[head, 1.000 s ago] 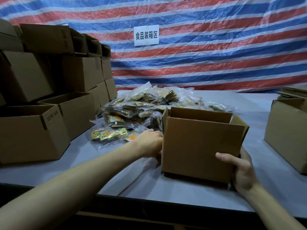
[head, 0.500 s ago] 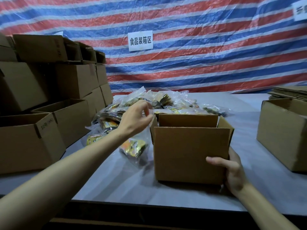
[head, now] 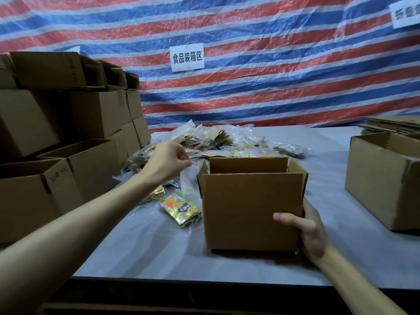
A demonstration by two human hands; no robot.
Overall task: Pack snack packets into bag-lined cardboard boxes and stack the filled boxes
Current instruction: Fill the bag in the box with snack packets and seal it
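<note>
An open cardboard box stands on the grey table in front of me with its flaps up. My right hand grips its near right corner. My left hand is raised just left of the box and pinches the top of a clear bag of snack packets, which hangs down beside the box's left wall. The yellow and orange packets sit at the bottom of the bag. Behind the box lies a heap of more bagged snack packets.
Stacked cardboard boxes fill the left side, two of them open at the front. Another open box stands at the right, with flattened cartons behind it. A striped tarp with a white sign hangs at the back.
My left hand took a bag of packets from the heap and lifted it up beside the box. The right hand stayed on the box's corner.
</note>
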